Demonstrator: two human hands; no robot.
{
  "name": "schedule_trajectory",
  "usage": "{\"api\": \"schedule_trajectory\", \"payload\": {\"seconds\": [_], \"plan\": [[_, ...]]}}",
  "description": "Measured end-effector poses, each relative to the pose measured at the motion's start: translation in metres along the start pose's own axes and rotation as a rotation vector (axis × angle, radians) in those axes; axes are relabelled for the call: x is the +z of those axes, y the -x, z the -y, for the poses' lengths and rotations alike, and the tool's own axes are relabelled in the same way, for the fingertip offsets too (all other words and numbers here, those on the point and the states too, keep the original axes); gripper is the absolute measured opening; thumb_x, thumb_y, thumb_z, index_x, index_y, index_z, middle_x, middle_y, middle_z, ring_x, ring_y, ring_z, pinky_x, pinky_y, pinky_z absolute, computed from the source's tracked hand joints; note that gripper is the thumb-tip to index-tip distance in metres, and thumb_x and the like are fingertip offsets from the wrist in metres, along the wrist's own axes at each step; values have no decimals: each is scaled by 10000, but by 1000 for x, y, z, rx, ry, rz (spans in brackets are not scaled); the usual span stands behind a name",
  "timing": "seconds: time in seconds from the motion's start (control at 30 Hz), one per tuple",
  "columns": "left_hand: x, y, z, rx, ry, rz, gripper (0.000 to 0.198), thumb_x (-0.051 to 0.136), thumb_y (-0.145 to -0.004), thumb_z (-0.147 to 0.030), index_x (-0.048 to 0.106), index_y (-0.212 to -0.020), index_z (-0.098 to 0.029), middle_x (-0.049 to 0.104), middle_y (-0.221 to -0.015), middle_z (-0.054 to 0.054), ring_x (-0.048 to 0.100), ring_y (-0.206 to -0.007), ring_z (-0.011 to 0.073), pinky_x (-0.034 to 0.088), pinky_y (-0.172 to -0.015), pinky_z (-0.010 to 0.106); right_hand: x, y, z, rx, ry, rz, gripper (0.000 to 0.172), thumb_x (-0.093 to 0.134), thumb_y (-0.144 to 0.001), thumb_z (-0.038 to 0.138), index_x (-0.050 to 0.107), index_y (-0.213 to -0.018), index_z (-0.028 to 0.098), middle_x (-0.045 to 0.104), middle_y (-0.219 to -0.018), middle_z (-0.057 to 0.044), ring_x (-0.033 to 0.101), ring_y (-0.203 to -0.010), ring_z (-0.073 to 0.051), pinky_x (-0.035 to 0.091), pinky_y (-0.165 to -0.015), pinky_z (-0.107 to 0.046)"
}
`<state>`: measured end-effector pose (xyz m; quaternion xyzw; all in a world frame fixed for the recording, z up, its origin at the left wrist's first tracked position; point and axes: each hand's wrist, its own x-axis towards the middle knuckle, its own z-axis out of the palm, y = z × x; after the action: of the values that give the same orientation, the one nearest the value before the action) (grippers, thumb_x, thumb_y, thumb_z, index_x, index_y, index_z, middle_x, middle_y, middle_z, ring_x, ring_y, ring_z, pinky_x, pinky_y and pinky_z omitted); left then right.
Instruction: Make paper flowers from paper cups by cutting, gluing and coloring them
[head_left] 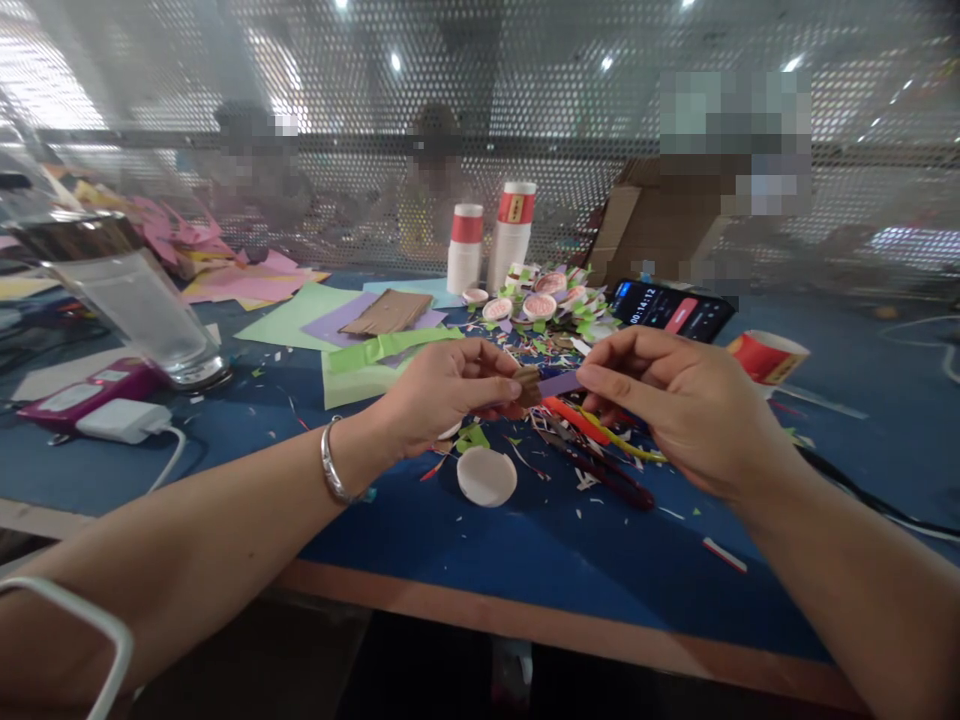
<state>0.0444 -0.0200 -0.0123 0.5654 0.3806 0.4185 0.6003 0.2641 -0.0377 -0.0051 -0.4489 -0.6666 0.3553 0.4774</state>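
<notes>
Between finger and thumb, my left hand (457, 385) pinches a small brown corrugated cardboard piece (529, 386). A purple paper strip (559, 384) meets the cardboard, its other end pinched by my right hand (660, 395). Whether the two are stuck together I cannot tell. Below the hands lies a round white paper cup bottom (487, 476), with a scrap of green paper (472, 437) just behind it. Partly under my right hand are an orange tool (576, 420), a yellow one (622, 438) and dark red scissor-like handles (626, 485).
Cut cup bottoms with green paper (540, 305) are heaped behind the hands, near stacked paper cups (514, 235). A phone (667, 310) and a red cup (769, 355) stand right. Left are a glass tumbler (142, 300), a purple power strip (90, 395) and coloured paper (289, 315).
</notes>
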Motion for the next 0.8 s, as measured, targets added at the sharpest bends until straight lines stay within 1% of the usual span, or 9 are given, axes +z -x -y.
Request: {"api": "schedule_trajectory", "payload": {"seconds": [0.13, 0.3, 0.53, 0.67, 0.8], "plan": [[0, 2, 0, 11, -23, 32, 136, 712, -817, -84, 604, -886, -127, 751, -754, 32, 711, -651, 104, 484, -596, 208, 2, -2, -1, 20, 10, 11, 243, 819, -796, 393, 688, -821, 189, 658, -710, -9, 614, -613, -113, 527, -585, -245], [0, 3, 0, 23, -80, 62, 134, 712, -821, -111, 604, -898, -135, 748, -742, 33, 717, -662, 116, 500, -592, 208, 2, -1, -1, 19, 15, 17, 205, 795, -826, 355, 675, -810, 190, 643, -678, 15, 587, -566, -79, 498, -551, -204], [1, 2, 1, 4, -52, 82, 178, 723, -806, -99, 589, -917, -136, 734, -731, 22, 738, -671, 139, 504, -582, 214, 2, 0, -4, 24, 52, 26, 196, 764, -860, 360, 670, -822, 192, 636, -679, 14, 573, -559, -79, 477, -526, -205], [2, 3, 0, -10, -52, 87, 163, 705, -817, -85, 582, -911, -136, 732, -724, 22, 732, -659, 129, 492, -572, 205, 3, 0, -5, 60, -8, 37, 223, 789, -835, 371, 654, -823, 194, 632, -676, 20, 593, -542, -85, 504, -516, -210], [2, 4, -1, -26, -49, 82, 164, 702, -817, -81, 576, -905, -136, 731, -742, 25, 728, -657, 124, 492, -569, 203, 5, 0, -4, 98, -73, 71, 301, 865, -750, 372, 643, -847, 194, 643, -711, 24, 606, -555, -88, 516, -516, -208]]}}
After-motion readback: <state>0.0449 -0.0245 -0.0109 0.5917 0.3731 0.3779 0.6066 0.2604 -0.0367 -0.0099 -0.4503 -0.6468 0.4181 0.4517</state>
